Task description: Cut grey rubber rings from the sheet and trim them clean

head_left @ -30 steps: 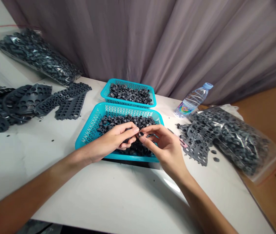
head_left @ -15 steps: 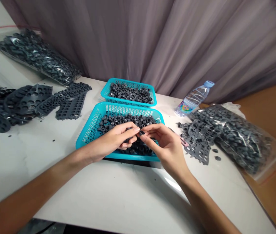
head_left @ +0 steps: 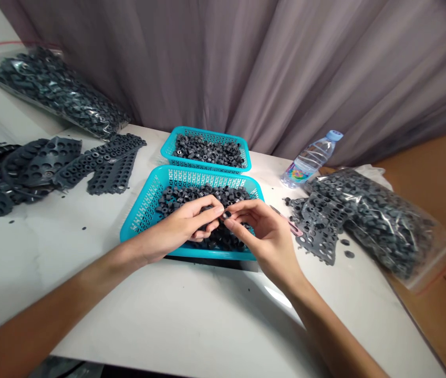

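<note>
Over the nearer blue basket (head_left: pixel 138 216), my two hands meet fingertip to fingertip. My right hand (head_left: pixel 262 226) pinches a small black rubber ring (head_left: pixel 227 214) between thumb and forefinger. My left hand (head_left: pixel 185 226) is closed, its thumb and forefinger tips touching the ring's side; dark pieces show partly under its curled fingers, too hidden to count. Beneath both hands lies a heap of black rubber rings (head_left: pixel 191 194) in the basket. Just behind stands a second blue basket (head_left: pixel 207 169) holding more of the same rings (head_left: pixel 210 149).
Perforated black rubber sheets (head_left: pixel 112 170) are piled at left, below a bag of black pieces (head_left: pixel 57 94). To the right are a water bottle (head_left: pixel 311 160), another perforated sheet (head_left: pixel 321 231), pink-handled tool (head_left: pixel 294 228) and a second filled bag (head_left: pixel 384 226). A curtain hangs behind.
The small black ring has turned a little between my fingertips, and its round end shows now. Both hands stay in nearly the same place; the whole view has shifted slightly.
</note>
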Available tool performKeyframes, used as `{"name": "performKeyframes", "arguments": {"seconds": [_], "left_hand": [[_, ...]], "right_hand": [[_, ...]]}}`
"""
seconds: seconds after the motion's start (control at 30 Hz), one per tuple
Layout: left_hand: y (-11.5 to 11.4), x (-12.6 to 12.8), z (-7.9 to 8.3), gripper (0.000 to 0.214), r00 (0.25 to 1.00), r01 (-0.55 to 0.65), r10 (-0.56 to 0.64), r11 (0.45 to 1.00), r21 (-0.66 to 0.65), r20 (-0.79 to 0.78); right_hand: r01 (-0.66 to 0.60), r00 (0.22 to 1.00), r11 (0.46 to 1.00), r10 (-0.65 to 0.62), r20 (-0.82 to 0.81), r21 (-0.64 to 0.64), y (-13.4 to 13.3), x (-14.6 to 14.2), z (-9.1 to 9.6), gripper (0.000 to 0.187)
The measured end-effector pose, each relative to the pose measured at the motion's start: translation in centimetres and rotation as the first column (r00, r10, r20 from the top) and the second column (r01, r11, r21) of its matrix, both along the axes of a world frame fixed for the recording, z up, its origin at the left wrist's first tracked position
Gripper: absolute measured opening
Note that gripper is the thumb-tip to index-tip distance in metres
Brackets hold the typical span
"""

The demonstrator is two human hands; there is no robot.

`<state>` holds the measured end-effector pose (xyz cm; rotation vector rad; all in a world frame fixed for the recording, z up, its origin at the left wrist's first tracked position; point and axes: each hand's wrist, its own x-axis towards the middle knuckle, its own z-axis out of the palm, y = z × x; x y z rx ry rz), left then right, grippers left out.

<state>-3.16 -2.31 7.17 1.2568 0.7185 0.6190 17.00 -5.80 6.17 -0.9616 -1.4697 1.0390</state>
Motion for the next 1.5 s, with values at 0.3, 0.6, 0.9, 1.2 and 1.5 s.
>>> {"name": "performKeyframes", "arguments": {"seconds": [0.3,0.6,0.9,1.2,1.5], "left_hand": [[-0.02,0.01,0.06,0.03,1.0,-0.005,0.005,1.0,0.014,-0.007],[0.09,-0.05,-0.04,0.03,1.0,0.015,-0.015,1.0,0.019,0.007],[0.01,0.01,0.1,0.033,1.0,-0.005,0.005,1.0,0.012,-0.024],[0.05,-0.09,0.26,0.033,0.999,0.007,-0.006,1.0,0.007,-0.052],[0.13,-0.07,0.26,0.035,0.999,0.004,-0.004,1.0,-0.001,-0.047]], "right_hand": [[0.017,1.0,1.0,-0.017,0.012,0.015,-0.07,-0.12,0.01,0.014],[0.021,1.0,0.999,-0.022,0.016,0.03,-0.23,-0.06,-0.08,0.014],[0.061,0.997,0.998,-0.06,0.041,-0.007,-0.18,-0.22,0.08,0.011],[0.039,0.999,0.998,-0.038,0.01,-0.052,-0.12,-0.11,0.24,0.013],[0.008,0.999,0.998,-0.006,0.039,-0.057,-0.08,-0.15,0.47,0.015]]}}
